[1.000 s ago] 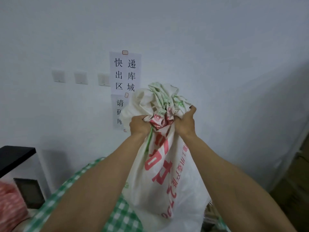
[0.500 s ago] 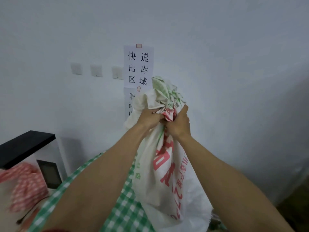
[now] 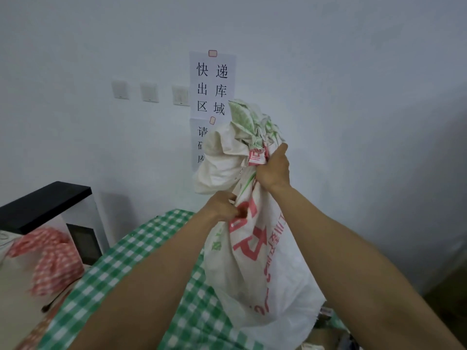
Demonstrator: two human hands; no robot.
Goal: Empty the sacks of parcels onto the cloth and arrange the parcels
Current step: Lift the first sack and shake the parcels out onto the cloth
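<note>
A white woven sack (image 3: pixel 252 269) with red lettering hangs upside down over the green-and-white checked cloth (image 3: pixel 118 269). My right hand (image 3: pixel 274 170) grips its bunched upper end, high up. My left hand (image 3: pixel 221 207) grips the sack lower down, at its left side. The sack's lower part bulges above the cloth. A few parcels (image 3: pixel 326 313) show under its right edge, mostly hidden by the sack and my right arm.
A white wall with a paper sign (image 3: pixel 212 84) and three switches (image 3: pixel 149 92) stands behind. At the left sits a white appliance with a black top (image 3: pixel 45 200) and a red checked cloth (image 3: pixel 50 258).
My left hand has slid down the sack from the bunched top to a lower grip. My right hand stays at the top. My view has swung left and down, showing more cloth.
</note>
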